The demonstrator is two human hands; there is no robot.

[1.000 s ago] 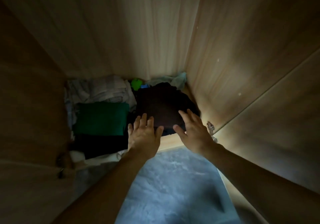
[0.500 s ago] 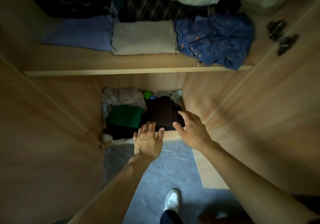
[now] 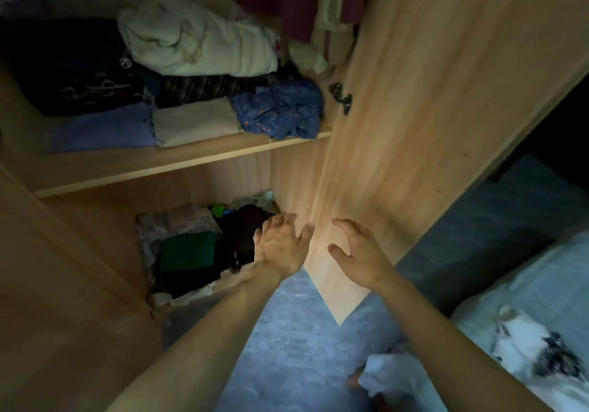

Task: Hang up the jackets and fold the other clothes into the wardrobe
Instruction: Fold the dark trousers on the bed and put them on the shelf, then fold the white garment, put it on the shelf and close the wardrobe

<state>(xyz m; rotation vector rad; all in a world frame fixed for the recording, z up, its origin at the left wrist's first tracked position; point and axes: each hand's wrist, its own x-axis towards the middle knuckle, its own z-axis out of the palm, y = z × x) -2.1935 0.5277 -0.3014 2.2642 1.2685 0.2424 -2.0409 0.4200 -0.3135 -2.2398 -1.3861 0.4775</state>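
**Tight bottom compartment, open floor in front**

Bottom compartment of the pale wooden wardrobe (image 3: 95,229) packed with a folded green garment (image 3: 186,250) and a dark folded pile (image 3: 242,236). Hemmed in above by the light wooden shelf (image 3: 153,169), on the right by the open wooden door (image 3: 398,143). Left clear: grey-blue floor (image 3: 287,341) beneath both forearms.

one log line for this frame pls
left hand: open, empty | right hand: open, empty | dark folded garment: on wardrobe floor beside green folded cloth
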